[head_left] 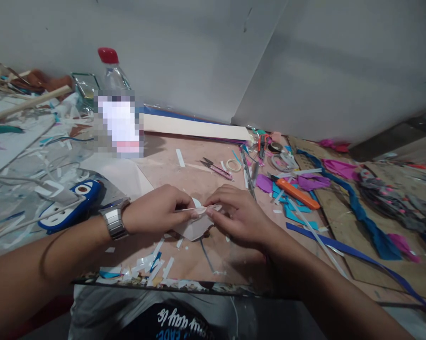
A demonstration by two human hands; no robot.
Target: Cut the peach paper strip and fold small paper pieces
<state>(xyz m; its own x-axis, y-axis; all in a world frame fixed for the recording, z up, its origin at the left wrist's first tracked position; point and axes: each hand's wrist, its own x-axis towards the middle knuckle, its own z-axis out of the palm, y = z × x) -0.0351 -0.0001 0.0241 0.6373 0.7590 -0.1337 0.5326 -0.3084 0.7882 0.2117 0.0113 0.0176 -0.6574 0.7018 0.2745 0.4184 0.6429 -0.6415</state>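
Both hands pinch one small piece of white paper point(194, 228) near the front of the table. My left hand point(159, 208), below a silver wristwatch point(114, 220), grips its upper edge with thumb and fingers. My right hand point(238, 213) pinches the same edge just beside it, the fingertips almost meeting. The paper's edge looks folded or doubled there, and its lower part hangs down in a point. A larger white sheet point(123, 177) lies flat behind my left hand. Beyond my hands lie pink-handled thread snips point(218, 169) and a ring of tape point(233, 165).
An orange utility knife point(295, 192) lies on the right among blue and purple scraps. To the left is a blue power strip point(71, 208) with white cables. A red-capped bottle point(115, 75) stands at the back, near a long cream strip point(195, 126). Paper offcuts litter the front edge.
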